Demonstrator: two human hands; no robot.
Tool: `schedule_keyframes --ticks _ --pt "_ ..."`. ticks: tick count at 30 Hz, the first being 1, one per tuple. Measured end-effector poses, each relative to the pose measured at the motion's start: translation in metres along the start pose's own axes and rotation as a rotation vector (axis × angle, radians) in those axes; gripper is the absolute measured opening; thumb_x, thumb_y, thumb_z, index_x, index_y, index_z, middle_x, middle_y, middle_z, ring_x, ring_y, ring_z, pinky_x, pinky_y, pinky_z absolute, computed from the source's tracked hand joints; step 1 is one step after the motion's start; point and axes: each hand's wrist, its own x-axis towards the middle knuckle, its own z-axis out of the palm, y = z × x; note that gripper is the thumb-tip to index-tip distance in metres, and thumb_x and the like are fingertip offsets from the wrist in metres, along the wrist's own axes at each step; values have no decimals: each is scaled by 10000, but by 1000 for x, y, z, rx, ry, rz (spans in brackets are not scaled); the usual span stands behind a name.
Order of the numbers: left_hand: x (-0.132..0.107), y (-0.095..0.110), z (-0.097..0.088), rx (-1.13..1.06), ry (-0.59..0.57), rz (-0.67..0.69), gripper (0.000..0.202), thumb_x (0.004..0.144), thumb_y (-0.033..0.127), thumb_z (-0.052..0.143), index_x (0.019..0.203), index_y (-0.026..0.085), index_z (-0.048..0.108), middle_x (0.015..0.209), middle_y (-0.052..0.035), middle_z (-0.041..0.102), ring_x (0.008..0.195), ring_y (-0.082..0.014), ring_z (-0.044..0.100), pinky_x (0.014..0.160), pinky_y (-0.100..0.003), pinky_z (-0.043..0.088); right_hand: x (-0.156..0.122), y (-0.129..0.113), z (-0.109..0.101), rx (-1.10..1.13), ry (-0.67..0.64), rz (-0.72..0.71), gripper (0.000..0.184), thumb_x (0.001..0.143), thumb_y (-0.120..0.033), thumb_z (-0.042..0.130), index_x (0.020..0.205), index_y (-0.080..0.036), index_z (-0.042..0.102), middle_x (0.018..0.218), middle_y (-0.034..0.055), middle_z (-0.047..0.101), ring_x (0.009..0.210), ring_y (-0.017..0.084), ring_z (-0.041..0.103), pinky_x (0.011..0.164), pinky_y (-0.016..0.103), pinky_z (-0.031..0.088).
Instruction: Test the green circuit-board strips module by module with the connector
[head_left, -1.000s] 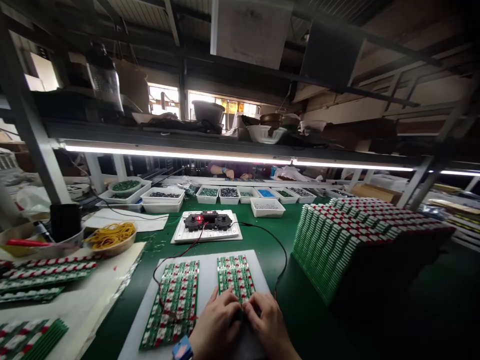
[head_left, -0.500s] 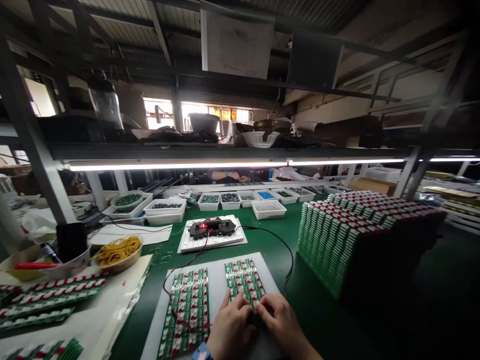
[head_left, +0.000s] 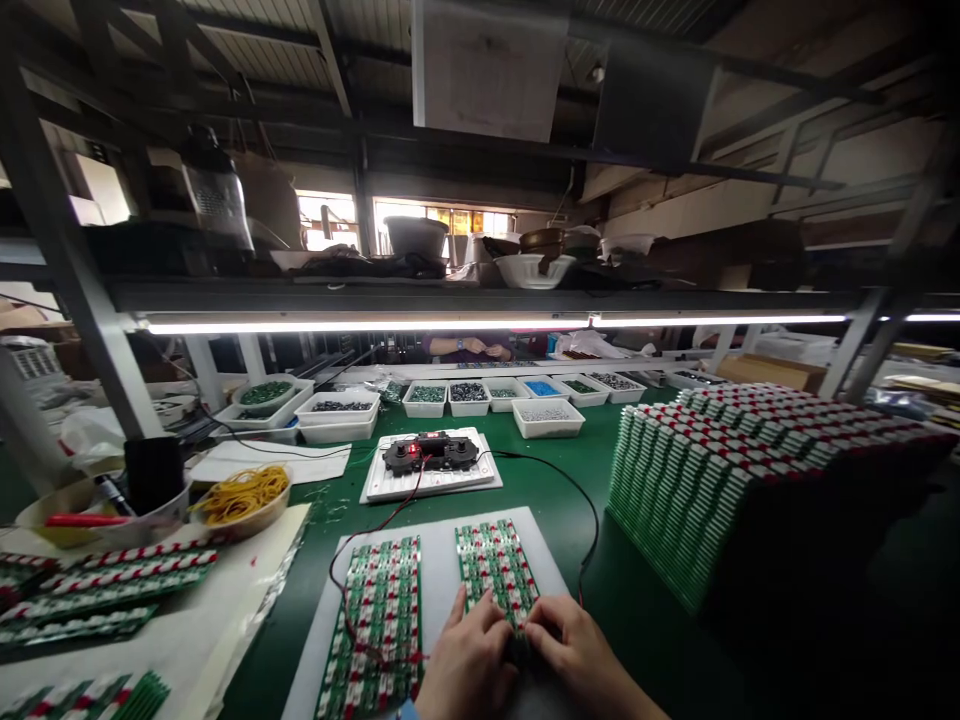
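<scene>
My left hand (head_left: pixel 469 660) and my right hand (head_left: pixel 581 655) lie side by side at the bottom centre, fingers curled down onto the near end of the right green circuit-board panel (head_left: pixel 496 565). That panel lies on a white pad (head_left: pixel 439 560). A second green panel (head_left: pixel 375 625) rests to its left, with a red wire (head_left: pixel 352 560) looping over it. A black tester (head_left: pixel 430 452) with a red light sits on a white tray (head_left: pixel 431 478) behind the pad.
A tall stack of green boards (head_left: pixel 705 470) fills the right. More boards (head_left: pixel 105 590), a bowl of rubber bands (head_left: pixel 241 495) and a black cup (head_left: pixel 154 475) sit left. White parts bins (head_left: pixel 480 397) line the back. Another person's hands (head_left: pixel 480 348) work beyond them.
The view has shifted slightly, so the pad and boards sit a little further right and lower. Both hands stay pressed on the near end of the right panel.
</scene>
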Motion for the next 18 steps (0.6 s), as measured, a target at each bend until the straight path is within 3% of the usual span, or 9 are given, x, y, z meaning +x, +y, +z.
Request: schedule_keyframes --ticks 8,15,18 --pt "-1 6 8 120 79 21 299 781 52 522 1040 168 617 1122 -86 661 1305 -248 484 1207 -507 228 -5 -1 -3 47 22 -55 176 838 -281 552 759 -186 677 798 38 690 842 220 602 790 309 424" --pt "-4 9 -4 66 57 26 240 816 66 532 1026 146 616 1134 -109 647 1221 -256 540 1185 -520 263 -7 -7 -9 104 29 -56 156 826 -273 593 779 -182 711 796 42 696 830 212 617 776 290 442" --pt "-3 6 -12 -16 109 22 249 848 74 545 1054 188 626 1124 -66 655 1201 -236 546 1176 -524 266 1 -15 -17 122 18 -22 167 824 -287 599 757 -178 708 785 39 689 805 203 621 739 277 443"
